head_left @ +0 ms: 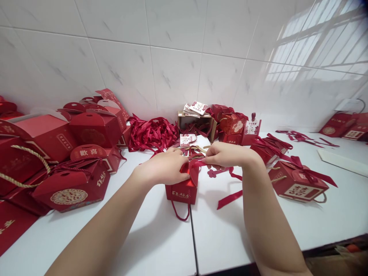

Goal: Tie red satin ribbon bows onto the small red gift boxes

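Note:
A small red gift box with a cord handle stands on the white table in front of me. My left hand is closed on the top flaps of this box. My right hand pinches a red ribbon that runs over the box top and trails down onto the table to the right. Both hands meet just above the box.
Larger red gift boxes crowd the left side. A heap of red ribbons and a cardboard box of tags sit by the tiled wall. Tied red boxes lie at the right, more at the far right.

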### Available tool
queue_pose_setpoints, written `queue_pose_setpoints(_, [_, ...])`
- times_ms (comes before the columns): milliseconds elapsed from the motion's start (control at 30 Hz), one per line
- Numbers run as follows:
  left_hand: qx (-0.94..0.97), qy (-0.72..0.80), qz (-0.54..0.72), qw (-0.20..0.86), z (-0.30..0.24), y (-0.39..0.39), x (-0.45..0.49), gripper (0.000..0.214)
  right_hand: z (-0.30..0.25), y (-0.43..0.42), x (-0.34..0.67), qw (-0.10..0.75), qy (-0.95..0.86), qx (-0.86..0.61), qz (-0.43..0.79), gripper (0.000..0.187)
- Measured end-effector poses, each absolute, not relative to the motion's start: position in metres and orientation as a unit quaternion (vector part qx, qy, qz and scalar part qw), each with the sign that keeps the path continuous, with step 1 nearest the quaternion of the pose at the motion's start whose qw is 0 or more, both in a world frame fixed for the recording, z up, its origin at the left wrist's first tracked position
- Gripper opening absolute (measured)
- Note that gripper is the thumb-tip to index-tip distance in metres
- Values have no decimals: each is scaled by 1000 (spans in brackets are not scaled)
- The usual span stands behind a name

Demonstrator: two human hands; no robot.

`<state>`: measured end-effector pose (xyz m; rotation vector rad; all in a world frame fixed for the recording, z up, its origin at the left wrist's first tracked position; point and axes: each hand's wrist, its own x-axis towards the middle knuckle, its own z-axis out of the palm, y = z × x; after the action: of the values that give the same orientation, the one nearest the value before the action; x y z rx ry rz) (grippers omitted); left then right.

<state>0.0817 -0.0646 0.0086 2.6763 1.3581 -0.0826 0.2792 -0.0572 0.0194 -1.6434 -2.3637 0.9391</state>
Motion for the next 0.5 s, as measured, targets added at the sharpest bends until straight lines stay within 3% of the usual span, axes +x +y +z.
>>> queue_pose_setpoints(500, [872, 477, 73, 79, -1, -54, 87, 21, 14, -55, 268, 45, -779, -514, 357, 27])
